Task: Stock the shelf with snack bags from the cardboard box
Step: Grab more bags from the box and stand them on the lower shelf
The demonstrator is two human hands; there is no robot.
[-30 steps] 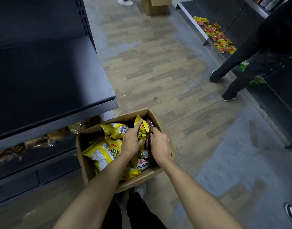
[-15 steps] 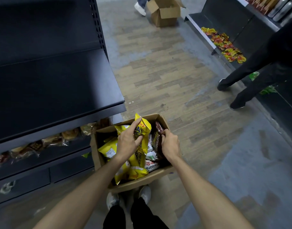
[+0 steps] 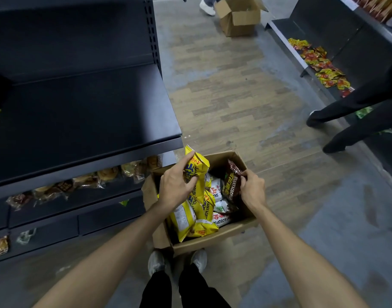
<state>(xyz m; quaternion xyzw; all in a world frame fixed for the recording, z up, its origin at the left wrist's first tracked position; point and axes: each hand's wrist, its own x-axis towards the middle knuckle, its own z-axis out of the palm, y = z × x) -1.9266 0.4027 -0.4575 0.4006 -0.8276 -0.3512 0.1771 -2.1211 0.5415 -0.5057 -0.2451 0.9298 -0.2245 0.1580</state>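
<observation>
The risk from here is that a bag slips or catches during the lift: each hand holds its bag only near the upper edge, so the smooth foil could slide out, and the yellow snack bag (image 3: pixel 196 174) could drag the other yellow bags below it out of the cardboard box (image 3: pixel 215 243), which sits at the lower centre of the frame. The left hand (image 3: pixel 174 187) is wrapped around the top part of this yellow bag, thumb on one side and fingers on the other, with the bag rising above the box rim. The right hand (image 3: pixel 252 192) pinches the upper corner of a brown snack bag (image 3: pixel 231 185), just to the right. The dark shelf (image 3: pixel 86 121) fills the left of the frame, above the box level.
</observation>
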